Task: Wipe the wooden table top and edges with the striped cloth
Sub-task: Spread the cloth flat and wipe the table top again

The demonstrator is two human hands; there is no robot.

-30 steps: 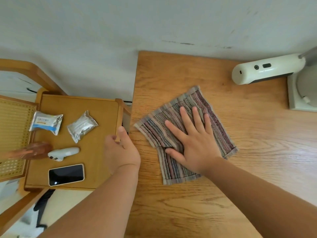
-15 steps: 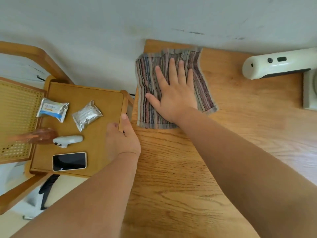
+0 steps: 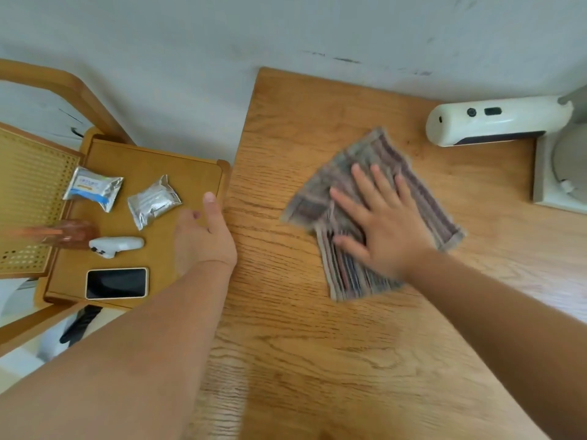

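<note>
On the far left, a smaller wooden side table (image 3: 133, 160) is carrying two foil packets (image 3: 93, 188), a small white device (image 3: 116, 246) and a phone (image 3: 117, 283), none of which belong to the wiping. The left hand (image 3: 205, 241) is resting at the left edge of the wooden table (image 3: 301, 360), thumb up along the gap between the two tables, its fingers curling loosely out of sight; whether it is gripping that edge or only bracing there cannot be told. Moving right, the striped cloth (image 3: 355, 274) is lying flat on the table top, well in from the left edge and short of the far edge, spread in a rough diamond and blurred with motion. The right hand (image 3: 386, 228) is pressing down on it palm-flat with fingers splayed, pinning it instead of pinching it. The cloth looks thin, soft and light, so it is probably bunching or sliding out from under a weak press; a broad open palm over its middle seems the best hold for the top, while the edges would likely need it draped over and pinched. At the far right corner a white appliance (image 3: 495, 120) is standing just beyond the cloth.
</note>
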